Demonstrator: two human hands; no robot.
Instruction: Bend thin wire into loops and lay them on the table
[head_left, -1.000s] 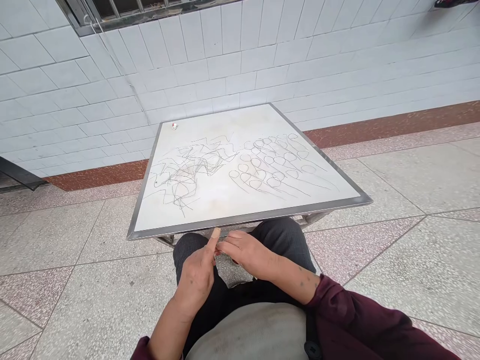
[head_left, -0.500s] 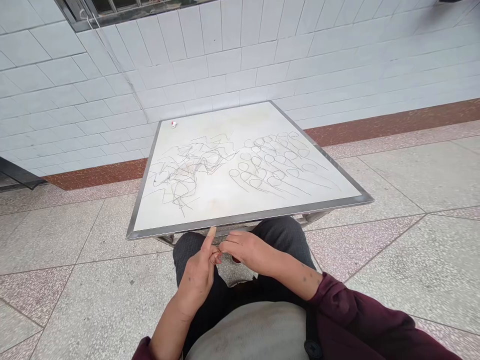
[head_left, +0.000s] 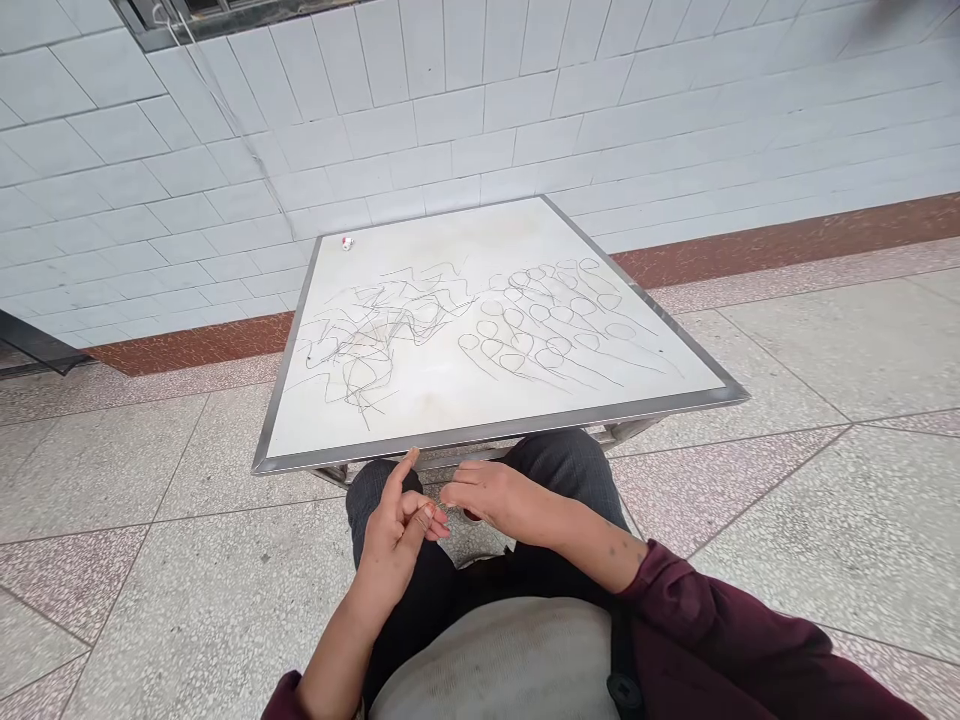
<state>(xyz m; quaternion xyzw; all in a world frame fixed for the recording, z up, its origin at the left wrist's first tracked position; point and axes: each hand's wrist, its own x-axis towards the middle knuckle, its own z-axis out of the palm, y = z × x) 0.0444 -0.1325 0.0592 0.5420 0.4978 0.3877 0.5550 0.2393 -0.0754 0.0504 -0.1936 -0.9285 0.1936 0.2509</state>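
Over my lap, just below the table's near edge, my left hand point(head_left: 397, 530) is closed in a pinch of thumb and finger, with its index finger pointing up. A thin wire point(head_left: 433, 508), barely visible, seems to run from that pinch toward my right hand point(head_left: 495, 497). The right hand is closed too, knuckles up, its fingertips pressed together close to the left ones. On the table lie bent, zigzag wires point(head_left: 367, 350) in a tangle at left, and looped wires point(head_left: 540, 315) with straight tails at right.
The white table point(head_left: 427, 385) has a grey metal rim and stands against a tiled wall point(head_left: 450, 120). A small red-and-white object point(head_left: 347, 243) sits at its far left corner. My knees point(head_left: 562, 460) are under the near edge.
My left hand has moved slightly left and turned, so its thumb and finger pinch now shows. The gap between the hands has widened a little; the right hand has barely moved.
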